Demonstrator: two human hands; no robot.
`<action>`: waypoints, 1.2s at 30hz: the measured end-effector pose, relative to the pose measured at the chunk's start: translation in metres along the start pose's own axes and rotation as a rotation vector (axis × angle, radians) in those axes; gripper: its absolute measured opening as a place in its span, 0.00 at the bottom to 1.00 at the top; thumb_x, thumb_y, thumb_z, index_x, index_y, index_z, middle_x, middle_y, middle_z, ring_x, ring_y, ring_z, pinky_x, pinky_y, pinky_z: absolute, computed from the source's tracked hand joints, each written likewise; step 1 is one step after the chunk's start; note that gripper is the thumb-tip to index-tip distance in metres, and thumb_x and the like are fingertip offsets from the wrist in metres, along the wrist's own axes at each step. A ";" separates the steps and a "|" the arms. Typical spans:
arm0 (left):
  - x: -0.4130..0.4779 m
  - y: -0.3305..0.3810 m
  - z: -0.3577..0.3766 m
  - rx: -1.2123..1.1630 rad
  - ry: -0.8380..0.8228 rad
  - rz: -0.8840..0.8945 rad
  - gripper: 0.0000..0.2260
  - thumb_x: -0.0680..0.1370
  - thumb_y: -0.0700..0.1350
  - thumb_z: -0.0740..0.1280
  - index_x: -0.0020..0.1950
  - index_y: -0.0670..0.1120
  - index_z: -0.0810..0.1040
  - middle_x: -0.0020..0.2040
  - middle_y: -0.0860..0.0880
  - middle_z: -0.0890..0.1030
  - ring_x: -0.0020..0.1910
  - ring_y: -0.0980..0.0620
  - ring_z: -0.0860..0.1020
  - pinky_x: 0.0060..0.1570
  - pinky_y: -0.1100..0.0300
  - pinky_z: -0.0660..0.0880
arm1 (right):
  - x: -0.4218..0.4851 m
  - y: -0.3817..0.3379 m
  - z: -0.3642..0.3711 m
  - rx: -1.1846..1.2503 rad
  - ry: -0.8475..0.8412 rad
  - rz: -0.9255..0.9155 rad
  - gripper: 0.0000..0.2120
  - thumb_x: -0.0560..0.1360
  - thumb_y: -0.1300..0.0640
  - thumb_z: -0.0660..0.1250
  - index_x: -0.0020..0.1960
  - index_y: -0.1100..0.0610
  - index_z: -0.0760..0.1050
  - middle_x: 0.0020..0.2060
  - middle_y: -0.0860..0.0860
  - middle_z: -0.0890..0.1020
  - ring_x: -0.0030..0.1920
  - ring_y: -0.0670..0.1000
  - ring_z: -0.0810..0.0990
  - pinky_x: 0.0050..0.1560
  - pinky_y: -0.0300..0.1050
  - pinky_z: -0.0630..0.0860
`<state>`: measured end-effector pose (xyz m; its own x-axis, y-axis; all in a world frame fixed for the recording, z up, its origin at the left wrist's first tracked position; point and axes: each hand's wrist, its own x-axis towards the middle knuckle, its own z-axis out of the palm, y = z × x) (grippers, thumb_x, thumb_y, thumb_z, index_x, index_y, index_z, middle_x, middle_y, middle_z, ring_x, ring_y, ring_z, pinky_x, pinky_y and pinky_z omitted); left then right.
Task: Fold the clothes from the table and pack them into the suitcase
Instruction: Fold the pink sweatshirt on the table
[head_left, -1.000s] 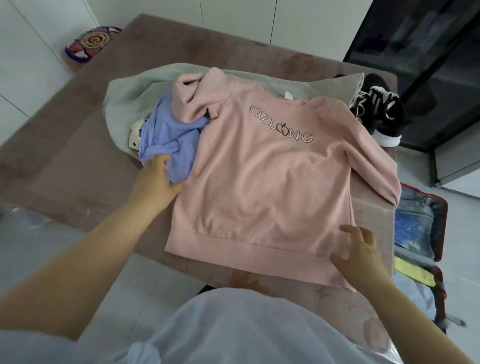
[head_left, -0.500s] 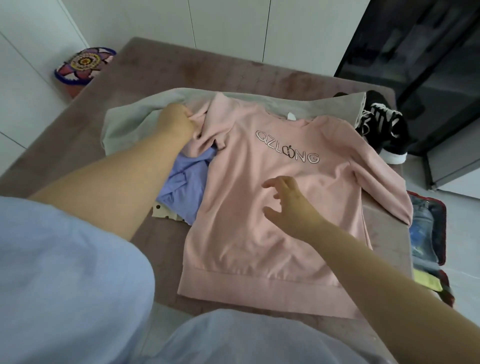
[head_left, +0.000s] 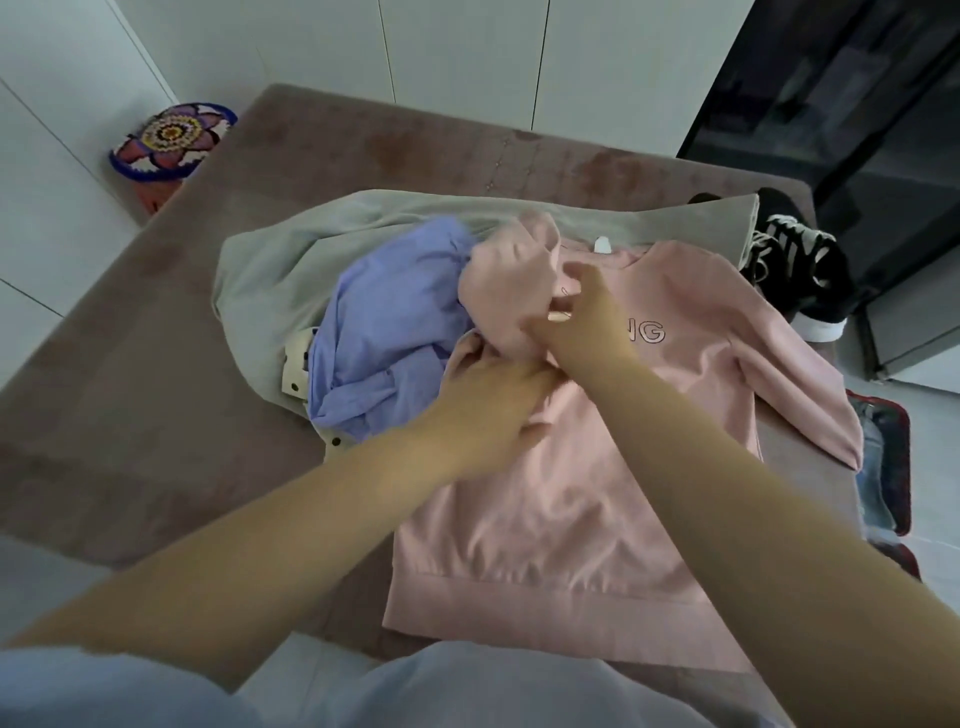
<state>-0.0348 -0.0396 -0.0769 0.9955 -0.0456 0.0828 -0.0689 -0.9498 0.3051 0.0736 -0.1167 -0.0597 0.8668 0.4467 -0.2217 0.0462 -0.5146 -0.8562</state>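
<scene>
A pink sweatshirt (head_left: 582, 483) with printed letters lies face up on the brown table (head_left: 156, 364). Its left sleeve (head_left: 506, 283) is bunched up and lifted over the chest. My left hand (head_left: 493, 405) grips the pink fabric at the base of that sleeve. Just above it, my right hand (head_left: 579, 319) pinches the sleeve and covers part of the lettering. The open suitcase (head_left: 885, 467) stands on the floor past the table's right edge, only partly in view.
A crumpled blue garment (head_left: 384, 332) lies left of the sweatshirt on a grey garment (head_left: 280, 265), with a cream buttoned piece (head_left: 295, 371) beneath. Black-and-white shoes (head_left: 802, 270) sit at the table's far right corner. A colourful round cushion (head_left: 169, 137) lies on the floor at the far left.
My left hand has dragged the pink sleeve from the far left in over the chest and moved down to its base. My right hand has moved up and taken hold of the sleeve.
</scene>
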 end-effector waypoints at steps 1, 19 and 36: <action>-0.004 -0.003 0.004 -0.013 -0.002 0.066 0.16 0.72 0.49 0.62 0.60 0.51 0.74 0.53 0.53 0.78 0.56 0.47 0.74 0.59 0.50 0.64 | 0.000 0.013 0.000 -0.033 0.016 0.008 0.27 0.70 0.62 0.69 0.67 0.57 0.66 0.45 0.51 0.79 0.47 0.51 0.77 0.49 0.45 0.75; 0.102 -0.051 0.000 -0.463 0.196 -0.866 0.26 0.75 0.42 0.66 0.71 0.39 0.61 0.63 0.41 0.75 0.60 0.42 0.74 0.55 0.55 0.69 | -0.009 0.057 -0.031 -0.097 -0.016 -0.054 0.21 0.73 0.57 0.68 0.65 0.53 0.70 0.64 0.51 0.72 0.55 0.48 0.73 0.59 0.43 0.70; 0.121 -0.040 0.010 -0.290 -0.003 -0.250 0.19 0.77 0.33 0.61 0.66 0.44 0.71 0.64 0.46 0.75 0.63 0.46 0.70 0.63 0.56 0.65 | -0.030 0.084 -0.123 0.727 0.395 0.191 0.09 0.73 0.67 0.65 0.51 0.58 0.76 0.38 0.49 0.82 0.40 0.47 0.82 0.41 0.40 0.80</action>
<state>0.0892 -0.0102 -0.0883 0.9840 0.1757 -0.0307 0.1615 -0.8049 0.5710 0.1127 -0.2635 -0.0673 0.9431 0.0424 -0.3297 -0.3324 0.1038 -0.9374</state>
